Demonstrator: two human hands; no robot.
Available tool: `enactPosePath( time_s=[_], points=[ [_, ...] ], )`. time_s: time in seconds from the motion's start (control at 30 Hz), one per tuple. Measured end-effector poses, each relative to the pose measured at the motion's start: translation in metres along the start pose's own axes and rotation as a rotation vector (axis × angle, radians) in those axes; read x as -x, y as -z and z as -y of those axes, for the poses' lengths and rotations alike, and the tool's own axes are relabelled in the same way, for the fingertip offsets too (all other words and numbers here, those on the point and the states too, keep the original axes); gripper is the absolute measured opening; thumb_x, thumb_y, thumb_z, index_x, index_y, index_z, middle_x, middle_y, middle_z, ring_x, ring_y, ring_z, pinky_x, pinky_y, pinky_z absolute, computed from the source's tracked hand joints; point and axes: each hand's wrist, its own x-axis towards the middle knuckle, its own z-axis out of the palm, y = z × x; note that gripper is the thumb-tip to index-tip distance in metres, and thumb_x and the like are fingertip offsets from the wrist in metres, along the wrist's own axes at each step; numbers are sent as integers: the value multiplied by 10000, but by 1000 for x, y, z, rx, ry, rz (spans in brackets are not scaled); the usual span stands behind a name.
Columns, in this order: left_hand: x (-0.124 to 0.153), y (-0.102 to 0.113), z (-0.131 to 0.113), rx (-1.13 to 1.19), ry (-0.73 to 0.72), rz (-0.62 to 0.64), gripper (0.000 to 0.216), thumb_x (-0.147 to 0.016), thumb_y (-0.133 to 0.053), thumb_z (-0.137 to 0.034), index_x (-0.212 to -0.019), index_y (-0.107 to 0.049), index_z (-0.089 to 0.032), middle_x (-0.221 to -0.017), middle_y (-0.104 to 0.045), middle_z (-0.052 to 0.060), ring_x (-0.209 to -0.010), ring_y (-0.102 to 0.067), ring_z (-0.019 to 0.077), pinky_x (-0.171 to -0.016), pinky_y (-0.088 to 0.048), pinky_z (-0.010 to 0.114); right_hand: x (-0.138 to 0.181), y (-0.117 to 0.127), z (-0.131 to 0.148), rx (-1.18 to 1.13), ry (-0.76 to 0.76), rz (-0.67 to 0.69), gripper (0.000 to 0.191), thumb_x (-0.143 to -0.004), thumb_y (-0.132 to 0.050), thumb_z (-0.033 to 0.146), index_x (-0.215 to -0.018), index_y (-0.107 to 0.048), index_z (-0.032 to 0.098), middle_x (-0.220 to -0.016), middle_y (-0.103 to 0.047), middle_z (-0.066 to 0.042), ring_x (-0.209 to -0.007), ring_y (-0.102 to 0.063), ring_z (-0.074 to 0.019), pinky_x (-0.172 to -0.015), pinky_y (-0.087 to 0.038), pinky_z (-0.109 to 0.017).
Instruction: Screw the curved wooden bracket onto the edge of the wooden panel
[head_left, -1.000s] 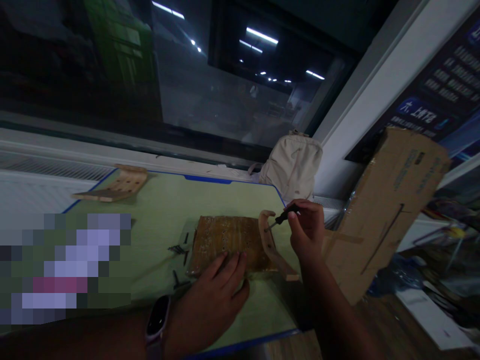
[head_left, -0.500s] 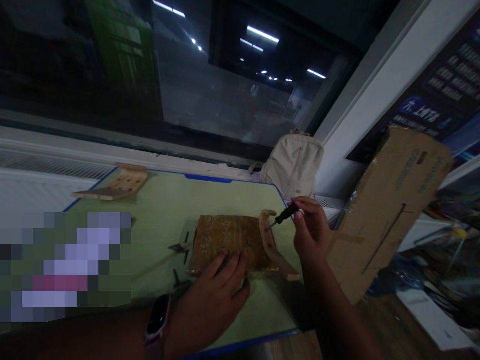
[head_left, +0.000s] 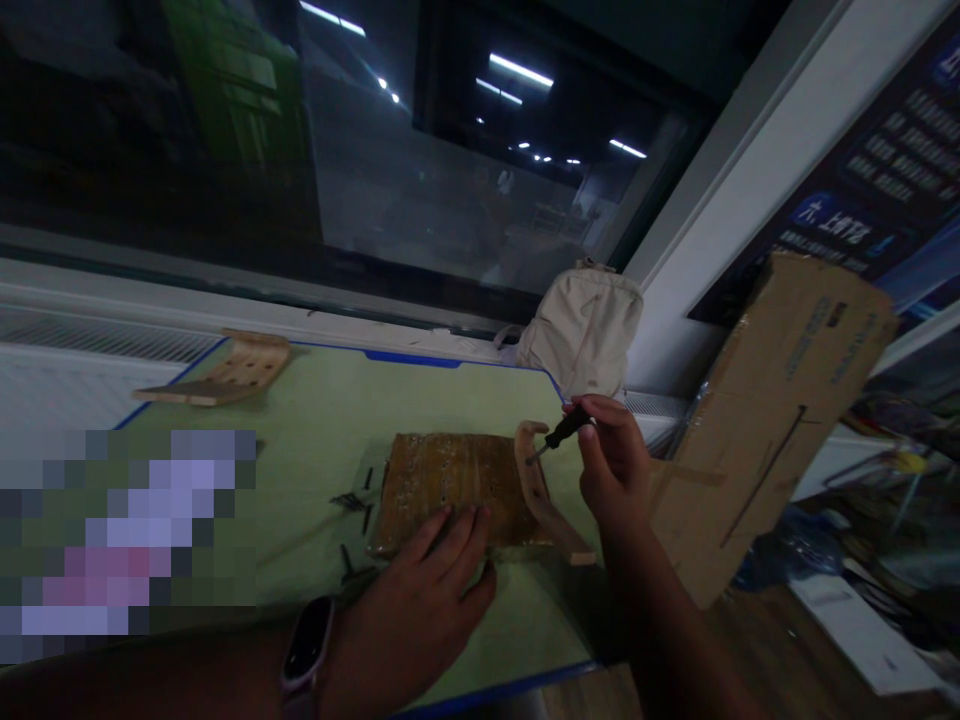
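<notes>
Near right edge of table (head_left: 315,400), right hand (head_left: 616,465) holds screwdriver (head_left: 568,428), apparently touching curved wood (head_left: 534,490); left hand (head_left: 412,605) lies flat on block (head_left: 424,480).

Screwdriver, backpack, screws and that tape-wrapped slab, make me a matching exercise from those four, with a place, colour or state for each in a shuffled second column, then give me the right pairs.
Things:
1. Black-handled screwdriver
2. Backpack
3. Screws
4. Tape-wrapped slab

Places, colours or states:
A. Dark, scattered on the tabletop
B. Brown, under the fingers of the left hand
C. Beige, beside the window
D. Held in the right hand

Right pairs: 1-D, 2-C, 3-A, 4-B
</notes>
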Motion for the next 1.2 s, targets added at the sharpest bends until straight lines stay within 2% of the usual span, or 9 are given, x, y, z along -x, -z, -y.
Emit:
enactPosePath(
  time_s=[0.1, 0.33, 0.5, 0.6, 0.73, 0.83, 0.97, 1.07, 1.2],
  points=[
    [0, 2, 1, -1, 4, 23, 301, -936, -702, -437, -1125, -625, -215, -1426, -610, 178, -1310, -545, 323, -1182, -190, 489, 2, -2, 2, -76, -61, 41, 132, -966, -663, 295, -1091, -688, 261, -1058, -726, -61, -858, -750, -183, -792, -655, -402],
    [0, 4, 1, 1, -3, 38, 307, -937, -688, -438, -1137, -619, -216, -1439, -602, 189, -1303, -560, 331, -1185, -168, 491, -1, -2, -1, 72, 40, -75, 181, -865, -783, 268, -1000, -663, 273, -943, -608, -14, -832, -645, -145, -659, -573, -255],
    [-1, 1, 0, 3, 13, 28, 294, -937, -695, -439, -1117, -622, -218, -1428, -611, 186, -1297, -563, 329, -1187, -161, 495, -1, -1, 0, -9, 21, -1, 117, -954, -673, 271, -1067, -701, 262, -1057, -672, -60, -928, -711, -172, -792, -625, -345],
    [-1, 1, 0, -6, 3, 9, 326, -928, -705, -451, -1131, -621, -211, -1417, -617, 195, -1296, -563, 336, -1182, -174, 499, 1, -4, 0, -73, -56, 55, 145, -967, -658, 271, -1111, -669, 264, -1064, -724, -57, -853, -746, -166, -795, -648, -379],
    [-2, 2, 1, -13, 5, 20, 315, -928, -704, -443, -1134, -618, -221, -1423, -618, 175, -1304, -556, 328, -1170, -200, 487, 3, -5, -4, -2, -52, -60, 230, -875, -770, 274, -1050, -622, 273, -923, -657, 4, -772, -686, -132, -659, -606, -265],
    [-2, 2, 1, -9, 15, 17, 287, -936, -688, -435, -1124, -624, -229, -1428, -617, 162, -1307, -550, 322, -1159, -219, 476, 1, -4, -7, 52, -16, -111, 248, -848, -796, 296, -1012, -611, 276, -906, -597, 17, -750, -632, -120, -613, -564, -232],
    [-1, 2, 0, -12, 10, 4, 278, -941, -681, -436, -1111, -636, -221, -1420, -620, 173, -1295, -554, 325, -1163, -205, 484, 1, -3, -6, -27, -24, -46, 158, -937, -705, 346, -1064, -661, 264, -1023, -682, -41, -881, -717, -162, -747, -626, -321],
    [-1, 2, 1, -9, 2, 13, 266, -945, -679, -426, -1105, -642, -217, -1412, -627, 178, -1284, -565, 323, -1170, -188, 488, 3, -3, -3, -84, -94, 25, 157, -971, -668, 332, -1111, -656, 265, -1030, -751, -53, -841, -764, -182, -791, -653, -398],
    [-2, 4, 1, -6, 9, 25, 257, -951, -677, -421, -1109, -642, -221, -1405, -636, 166, -1285, -570, 315, -1175, -179, 483, 4, -3, -2, -2, -68, -48, 271, -866, -793, 277, -1091, -644, 276, -907, -725, -3, -752, -743, -156, -683, -638, -305]
  ],
)
